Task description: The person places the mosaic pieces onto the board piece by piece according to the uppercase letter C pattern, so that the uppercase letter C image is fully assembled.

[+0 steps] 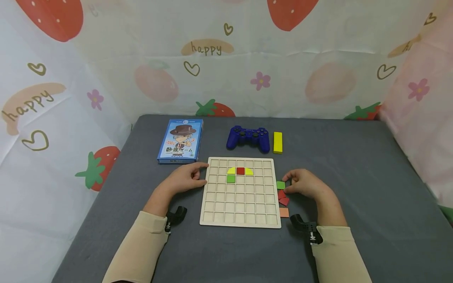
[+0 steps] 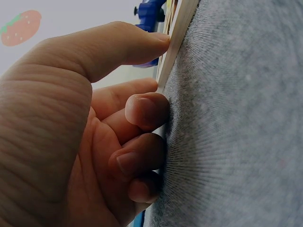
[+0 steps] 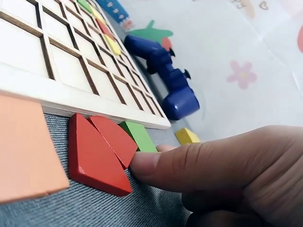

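Observation:
A wooden grid board [image 1: 240,216] lies flat on the dark grey table. In its upper cells sit two yellow rounded pieces [image 1: 249,171], a red square [image 1: 240,171] and a green square [image 1: 231,179]. My left hand [image 1: 181,180] touches the board's left edge with thumb and index fingertip, other fingers loosely curled. Beside the right edge, my right hand [image 1: 307,184] pinches a green block [image 1: 280,185] between thumb and index finger; the index fingertip is mostly hidden in the right wrist view. Two red pieces [image 3: 97,156] lie by the thumb, with an orange block [image 1: 284,212] nearer me.
Behind the board are a blue game box [image 1: 181,141], a dark blue game controller [image 1: 248,139] and a yellow block [image 1: 277,142]. A strawberry-print cloth [image 1: 290,59] hangs behind the table and along its sides.

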Demonstrator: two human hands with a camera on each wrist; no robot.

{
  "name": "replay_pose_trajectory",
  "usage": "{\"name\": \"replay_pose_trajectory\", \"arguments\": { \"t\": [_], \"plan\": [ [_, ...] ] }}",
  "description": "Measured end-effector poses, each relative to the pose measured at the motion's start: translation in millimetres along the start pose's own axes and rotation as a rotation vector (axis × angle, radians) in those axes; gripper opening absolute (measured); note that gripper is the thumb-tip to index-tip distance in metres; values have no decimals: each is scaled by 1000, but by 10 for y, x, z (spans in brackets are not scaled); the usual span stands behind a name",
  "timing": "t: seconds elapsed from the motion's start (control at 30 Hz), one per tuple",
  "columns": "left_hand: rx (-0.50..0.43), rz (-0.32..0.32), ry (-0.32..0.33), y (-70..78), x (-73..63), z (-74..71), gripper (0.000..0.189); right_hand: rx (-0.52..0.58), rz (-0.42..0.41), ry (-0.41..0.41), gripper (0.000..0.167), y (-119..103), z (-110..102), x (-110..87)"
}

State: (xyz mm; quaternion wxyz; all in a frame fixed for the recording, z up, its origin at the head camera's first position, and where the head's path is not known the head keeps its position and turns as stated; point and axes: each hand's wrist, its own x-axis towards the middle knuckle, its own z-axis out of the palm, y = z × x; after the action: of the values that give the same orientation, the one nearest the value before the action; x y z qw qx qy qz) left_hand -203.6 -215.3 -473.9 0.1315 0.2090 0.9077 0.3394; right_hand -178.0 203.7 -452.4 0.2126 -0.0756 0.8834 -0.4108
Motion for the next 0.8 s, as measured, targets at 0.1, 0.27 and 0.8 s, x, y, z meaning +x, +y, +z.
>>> {"name": "replay_pose_trajectory", "arguments": {
  "t": [0.1, 0.27, 0.8],
  "plan": [
    [3, -4, -1, 11, -3, -3, 57, 3, 9, 5, 34, 4, -7, -3],
    [2, 0, -2, -3, -5, 0, 58, 4, 27, 39, 35, 14, -38, -9],
    [13, 3, -2, -10, 10, 5, 57, -5, 40, 195, 40, -220, -225, -173]
  ]
}}
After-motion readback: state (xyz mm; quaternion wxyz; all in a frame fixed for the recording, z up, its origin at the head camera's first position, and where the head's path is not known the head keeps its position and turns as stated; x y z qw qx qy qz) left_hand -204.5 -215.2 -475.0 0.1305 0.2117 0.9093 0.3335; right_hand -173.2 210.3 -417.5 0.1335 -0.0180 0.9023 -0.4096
